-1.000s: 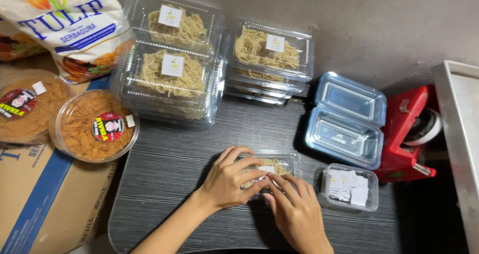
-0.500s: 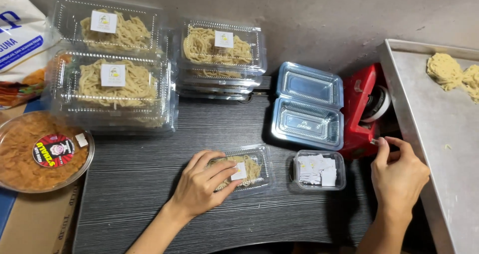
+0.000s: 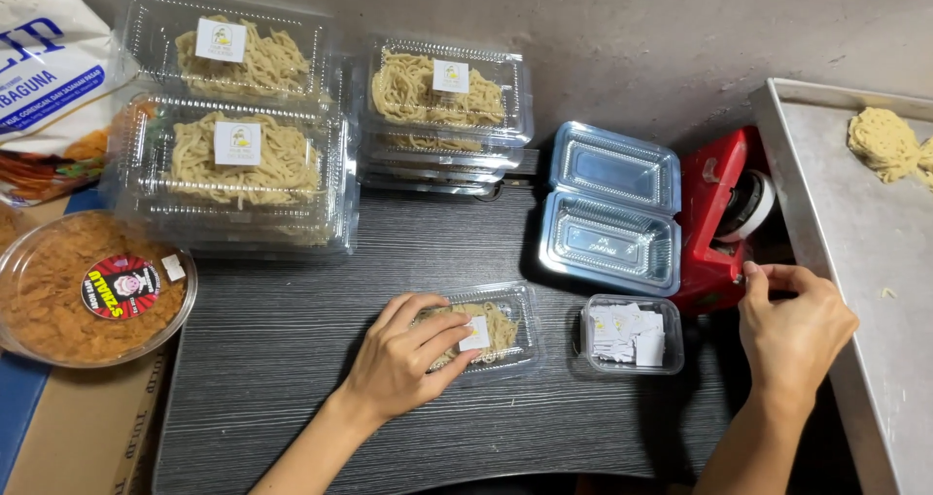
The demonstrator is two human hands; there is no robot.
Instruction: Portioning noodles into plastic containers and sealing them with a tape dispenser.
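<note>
My left hand (image 3: 403,354) lies palm down on a small clear lidded box of noodles (image 3: 507,322) on the dark table (image 3: 282,359), fingers spread over its lid and white label. My right hand (image 3: 792,325) is off to the right at the front of a red tape dispenser (image 3: 714,223). Its thumb and forefinger pinch together at the dispenser's edge below the tape roll (image 3: 756,204). The tape strip itself is too thin to make out. Between my hands stands a small clear tub of white paper labels (image 3: 632,335).
An empty clear hinged box (image 3: 612,213) lies open behind the label tub. Stacks of labelled noodle boxes (image 3: 238,165) (image 3: 447,97) line the back. At left are a round tub of orange crumbs (image 3: 58,301), a printed bag (image 3: 49,77) and a cardboard box (image 3: 68,427). A metal tray (image 3: 865,281) with noodle nests (image 3: 884,140) is at right.
My right hand left the small noodle box and moved right to the red tape dispenser. My left hand stayed on the box. The view swung to the right.
</note>
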